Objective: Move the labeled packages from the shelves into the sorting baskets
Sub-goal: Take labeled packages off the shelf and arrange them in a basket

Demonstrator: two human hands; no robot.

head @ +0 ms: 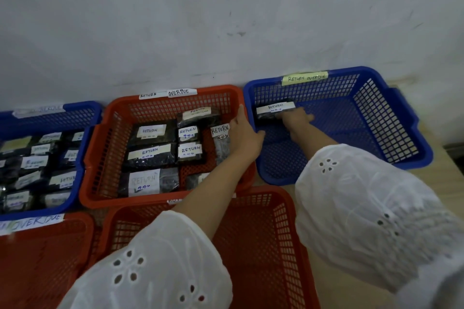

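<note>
**Both arms reach out over the baskets**

The right arm stretches forward from a loose white sleeve [364,208] of eyelet cotton. The right hand [296,119] is low inside the blue basket [424,155], at its far left corner. Its fingers [283,116] touch the near edge of a dark package [275,108] with a white strip label. The blur hides whether they pinch it or only rest on it. The package lies flat on the mesh floor of that basket.

The left hand [244,133] lies flat with straight, relaxed fingers on the right rim of the red basket [105,148], thumb spread toward the blue one.

Both baskets are rectangular plastic lattice with rounded rims. The red one holds more dark, glossy packages [150,155] with handwritten paper labels.
</note>
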